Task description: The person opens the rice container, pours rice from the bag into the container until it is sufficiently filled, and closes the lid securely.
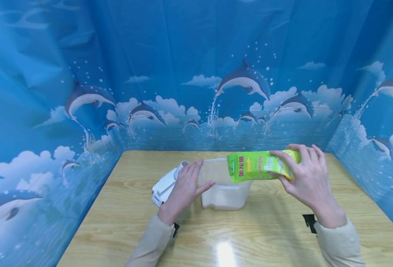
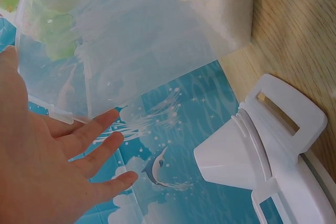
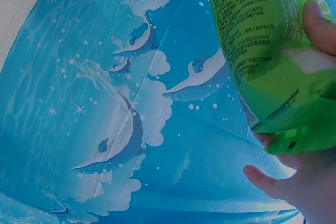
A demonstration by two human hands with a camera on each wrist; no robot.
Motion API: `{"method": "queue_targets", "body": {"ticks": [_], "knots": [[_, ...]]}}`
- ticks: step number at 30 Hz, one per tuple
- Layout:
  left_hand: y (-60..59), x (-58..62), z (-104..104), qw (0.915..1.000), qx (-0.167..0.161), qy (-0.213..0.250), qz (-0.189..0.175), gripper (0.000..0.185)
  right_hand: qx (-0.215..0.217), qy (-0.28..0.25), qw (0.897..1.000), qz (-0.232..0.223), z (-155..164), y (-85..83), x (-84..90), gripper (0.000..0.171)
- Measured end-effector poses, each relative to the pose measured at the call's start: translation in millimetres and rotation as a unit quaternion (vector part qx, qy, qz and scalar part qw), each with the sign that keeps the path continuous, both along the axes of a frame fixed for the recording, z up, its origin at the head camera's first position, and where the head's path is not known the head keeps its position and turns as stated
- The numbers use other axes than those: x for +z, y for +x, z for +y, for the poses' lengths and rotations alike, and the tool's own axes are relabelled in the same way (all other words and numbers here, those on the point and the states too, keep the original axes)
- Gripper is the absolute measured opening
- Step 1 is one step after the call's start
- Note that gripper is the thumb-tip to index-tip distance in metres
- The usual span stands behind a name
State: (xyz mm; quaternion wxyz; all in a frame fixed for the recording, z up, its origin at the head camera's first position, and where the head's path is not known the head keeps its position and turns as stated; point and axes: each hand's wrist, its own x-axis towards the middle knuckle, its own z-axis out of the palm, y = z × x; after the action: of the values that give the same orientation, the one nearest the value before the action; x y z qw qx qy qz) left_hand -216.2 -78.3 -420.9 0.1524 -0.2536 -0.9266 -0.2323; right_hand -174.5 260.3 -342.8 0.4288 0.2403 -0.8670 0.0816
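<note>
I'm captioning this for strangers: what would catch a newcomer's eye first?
The dolphin-print backdrop fills the space behind the wooden table. Next comes the bright green packet, held sideways in the right hand at the top of the translucent container.

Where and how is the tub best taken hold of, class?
The tub is probably best pinched at its left rim, coming from the left: it stands upright and open, the left hand is beside that edge, and the bag in the right hand crosses its right side in the head view.
</note>
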Motion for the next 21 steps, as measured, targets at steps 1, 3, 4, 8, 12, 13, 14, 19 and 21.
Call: {"method": "queue_targets", "body": {"ticks": [1,3,4,8,12,13,14,19,21], "knots": [[0.1,0.2,0.1,1.0000,0.000,0.000,0.000,0.085,0.001,0.001,1.000,0.000,-0.2,0.0,0.2,0.065],[0.2,0.4,-0.1,1.0000,0.000,-0.001,-0.001,0.085,0.001,0.002,1.000,0.001,-0.6,0.2,0.4,0.065],[0.4,0.6,-0.1,1.0000,0.001,-0.002,-0.002,0.086,0.002,0.003,1.000,0.001,-0.8,0.3,0.4,0.065],[0.8,0.9,-0.5,1.0000,0.003,-0.002,-0.007,0.086,0.003,0.004,1.000,0.003,-1.5,0.5,0.6,0.064],[0.9,0.8,-0.2,1.0000,0.001,0.001,-0.008,0.086,0.002,0.004,1.000,0.003,-1.6,0.8,0.8,0.065],[0.9,0.9,-0.1,1.0000,0.001,0.000,-0.008,0.085,0.002,0.004,1.000,0.002,-1.6,1.0,0.9,0.065],[0.8,0.7,-0.1,1.0000,0.001,0.000,-0.008,0.086,0.002,0.005,1.000,0.001,-1.7,1.1,1.0,0.065],[0.6,0.7,-0.2,1.0000,0.001,-0.003,-0.005,0.085,0.002,0.005,1.000,-0.004,-1.8,1.6,1.0,0.065],[0.7,1.0,-0.2,1.0000,0.001,-0.003,-0.005,0.085,0.002,0.005,1.000,-0.005,-1.7,1.6,1.0,0.066]]}}
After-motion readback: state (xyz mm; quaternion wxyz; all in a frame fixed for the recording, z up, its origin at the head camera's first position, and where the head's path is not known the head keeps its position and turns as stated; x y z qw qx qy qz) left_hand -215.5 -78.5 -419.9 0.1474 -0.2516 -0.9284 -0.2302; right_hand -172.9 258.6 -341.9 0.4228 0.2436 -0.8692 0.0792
